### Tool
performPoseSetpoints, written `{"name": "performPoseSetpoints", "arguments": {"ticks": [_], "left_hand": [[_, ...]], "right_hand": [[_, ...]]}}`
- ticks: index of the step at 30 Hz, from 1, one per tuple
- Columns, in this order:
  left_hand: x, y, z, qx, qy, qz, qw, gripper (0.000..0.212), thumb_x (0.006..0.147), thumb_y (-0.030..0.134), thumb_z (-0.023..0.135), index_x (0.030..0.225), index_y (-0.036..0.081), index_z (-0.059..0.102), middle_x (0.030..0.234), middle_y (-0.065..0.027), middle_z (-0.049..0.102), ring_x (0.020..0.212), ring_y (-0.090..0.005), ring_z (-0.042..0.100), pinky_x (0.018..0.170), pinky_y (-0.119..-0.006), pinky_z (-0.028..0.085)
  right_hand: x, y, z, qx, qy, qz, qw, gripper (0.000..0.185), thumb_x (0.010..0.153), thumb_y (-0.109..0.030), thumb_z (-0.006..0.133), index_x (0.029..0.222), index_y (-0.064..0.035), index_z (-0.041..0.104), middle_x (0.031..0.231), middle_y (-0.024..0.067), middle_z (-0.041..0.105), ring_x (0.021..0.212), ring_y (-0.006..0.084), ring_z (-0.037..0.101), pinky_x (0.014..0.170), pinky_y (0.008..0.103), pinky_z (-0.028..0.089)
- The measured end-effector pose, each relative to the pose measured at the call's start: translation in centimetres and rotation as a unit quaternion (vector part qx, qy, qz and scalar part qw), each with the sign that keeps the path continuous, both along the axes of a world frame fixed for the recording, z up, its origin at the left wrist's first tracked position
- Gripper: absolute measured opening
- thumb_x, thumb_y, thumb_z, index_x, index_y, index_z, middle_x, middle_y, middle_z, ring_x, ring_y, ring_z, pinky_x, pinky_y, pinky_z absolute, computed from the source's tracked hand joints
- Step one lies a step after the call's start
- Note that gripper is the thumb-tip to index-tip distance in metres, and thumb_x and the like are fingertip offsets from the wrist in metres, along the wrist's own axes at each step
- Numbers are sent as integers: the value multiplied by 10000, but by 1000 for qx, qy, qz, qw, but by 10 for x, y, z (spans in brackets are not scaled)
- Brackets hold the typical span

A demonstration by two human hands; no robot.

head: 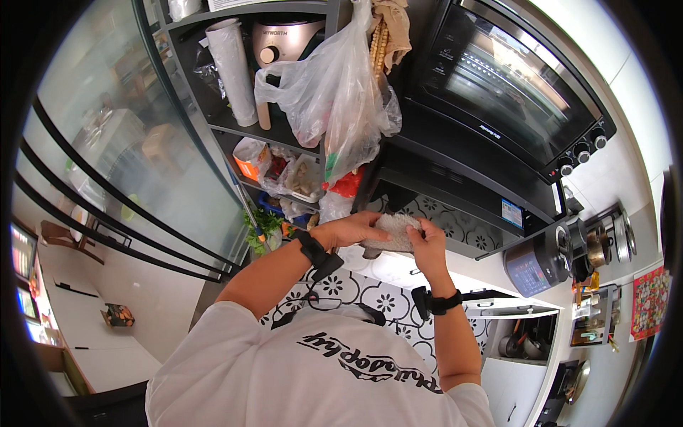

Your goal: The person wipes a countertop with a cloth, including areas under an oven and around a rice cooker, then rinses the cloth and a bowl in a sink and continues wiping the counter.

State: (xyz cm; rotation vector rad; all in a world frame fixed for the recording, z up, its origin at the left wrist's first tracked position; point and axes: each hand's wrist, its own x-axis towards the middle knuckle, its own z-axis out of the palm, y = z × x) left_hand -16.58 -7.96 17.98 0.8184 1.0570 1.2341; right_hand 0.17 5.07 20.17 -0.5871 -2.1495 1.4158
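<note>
A folded, fluffy greyish cloth (pixel 394 230) is held in front of my chest. My left hand (pixel 355 229) grips its left side, thumb lying across the top face. On the other side, my right hand (pixel 431 248) pinches the right edge between thumb and fingers. A darker flap of the same bundle shows under its lower left edge. Just beyond the cloth is the dark glossy front of a built-in appliance (pixel 453 216), which reflects the patterned floor.
A black toaster oven (pixel 501 80) stands above at the right. Plastic bags (pixel 341 101) hang from a dark shelf unit (pixel 213 115) holding food and a small appliance. A multicooker (pixel 533 269) sits on the right counter. Glass door panels (pixel 181 176) rise at the left.
</note>
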Motion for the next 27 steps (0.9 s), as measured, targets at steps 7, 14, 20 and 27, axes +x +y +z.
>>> {"name": "performPoseSetpoints", "arguments": {"ticks": [7, 14, 20, 27], "left_hand": [[-10, -4, -15, -83, 35, 38, 995, 528, 834, 199, 707, 1276, -16, 515, 1153, -94, 612, 1012, -161, 583, 894, -282, 471], [-1, 18, -54, -169, 60, 174, 968, 345, 876, 206, 572, 1109, -50, 582, 977, -112, 629, 818, -220, 629, 648, -326, 549], [15, 27, -78, -238, -30, 74, 968, 190, 882, 111, 543, 1025, -8, 580, 965, -127, 627, 817, -261, 639, 709, -381, 579], [1, 18, -185, -210, 547, -55, 809, 332, 822, 113, 585, 1146, 46, 612, 1192, -192, 530, 1052, -356, 525, 915, -451, 422]], "right_hand": [[6, 16, -23, 3, -90, 5, 996, 200, 906, -115, 578, 990, 55, 642, 748, 45, 637, 674, 81, 550, 602, 250, 452], [-8, -16, -64, 112, -15, 126, 986, 414, 823, -114, 657, 1200, 27, 557, 1115, 252, 608, 1010, 392, 609, 859, 377, 495], [11, -24, -105, 130, -71, 52, 988, 555, 764, -111, 733, 1262, 4, 518, 1067, 204, 639, 945, 360, 639, 831, 384, 504], [77, 73, -209, 10, -211, -173, 962, 233, 751, -169, 663, 935, -27, 685, 711, 141, 663, 617, 253, 627, 591, 353, 489]]}}
